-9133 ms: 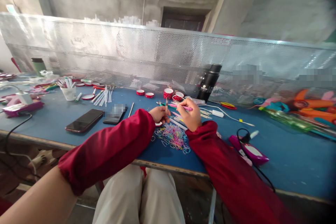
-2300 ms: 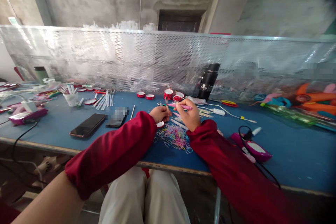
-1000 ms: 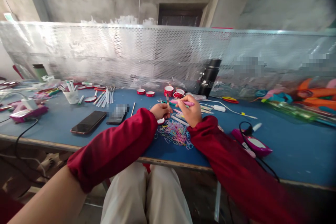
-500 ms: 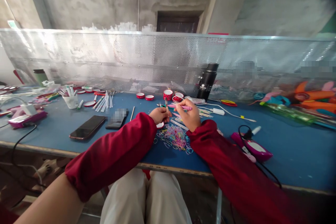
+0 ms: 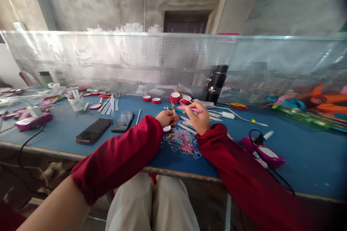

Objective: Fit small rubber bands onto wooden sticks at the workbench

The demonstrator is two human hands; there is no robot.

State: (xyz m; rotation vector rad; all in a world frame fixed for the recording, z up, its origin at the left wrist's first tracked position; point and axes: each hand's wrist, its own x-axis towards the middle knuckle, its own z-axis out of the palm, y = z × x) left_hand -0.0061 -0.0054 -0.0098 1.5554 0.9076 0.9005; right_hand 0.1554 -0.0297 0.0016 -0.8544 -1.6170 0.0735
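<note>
My left hand [image 5: 166, 118] is closed around a thin light-brown stick [image 5: 173, 107], which points upward from the fingers. Close by on the right, my right hand [image 5: 200, 118] pinches a pink pen-like tool [image 5: 197, 110], its front end directed at the stick. Whether the tip touches the stick is too small to tell. Below both hands lies a loose heap of colourful small elastic bands [image 5: 183, 140]. A white round piece with a red rim [image 5: 166, 129] shows partly under my left hand. White and pink sticks [image 5: 187, 127] rest beside my right hand.
Left of my hands lie two phones [image 5: 93, 130] [image 5: 123, 121], white sticks [image 5: 108, 104] and a white cup of pens [image 5: 76, 104]. Red tape rolls [image 5: 175, 97] and a black bottle [image 5: 217, 85] stand behind. A purple power strip [image 5: 267, 155] with cable lies at right. A perforated metal screen [image 5: 130, 61] borders the table.
The whole view has shifted slightly, so things appear a little further right. Both hands keep their grips and stay close together, with little other movement.
</note>
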